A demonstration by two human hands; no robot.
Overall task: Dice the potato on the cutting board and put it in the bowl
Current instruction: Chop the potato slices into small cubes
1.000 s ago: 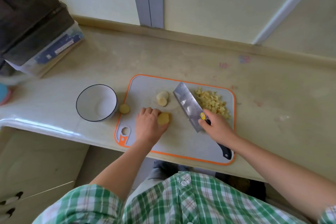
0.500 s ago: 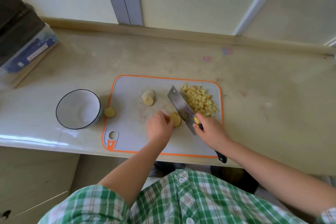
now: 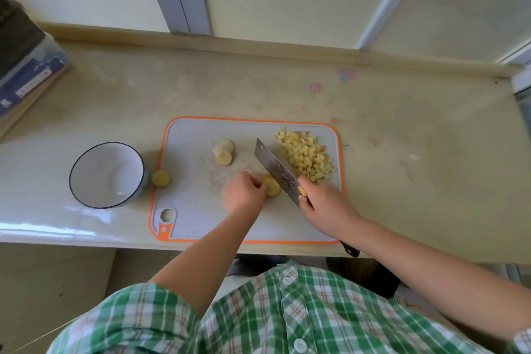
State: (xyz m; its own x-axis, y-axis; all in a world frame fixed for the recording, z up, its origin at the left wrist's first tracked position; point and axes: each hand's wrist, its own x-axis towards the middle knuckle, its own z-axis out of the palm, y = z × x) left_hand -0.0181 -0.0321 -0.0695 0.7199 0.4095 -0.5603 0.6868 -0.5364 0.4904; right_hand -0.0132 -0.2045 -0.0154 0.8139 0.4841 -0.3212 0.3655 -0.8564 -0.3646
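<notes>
Potato slices (image 3: 271,186), mid cutting board (image 3: 195,135): lying flat, pinched in the left hand (image 3: 244,194) grip. Cleaver (image 3: 277,171): right hand (image 3: 324,207) grip wrapped round the handle, blade pointing far-left, just beside the slices. Diced heap (image 3: 307,156) beyond the blade; bowl (image 3: 106,175) left, on the table (image 3: 402,123).

The bowl (image 3: 94,169) stands left of the cutting board (image 3: 195,135), a potato slice (image 3: 161,178) between them; dice (image 3: 307,158) heap in the board's far right corner.

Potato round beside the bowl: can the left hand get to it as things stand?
Probably yes. Only cutting board lies between the left hand and the potato round; the cleaver is right of the hand. But the hand holds the potato piece at the cleaver and must let go first.
</notes>
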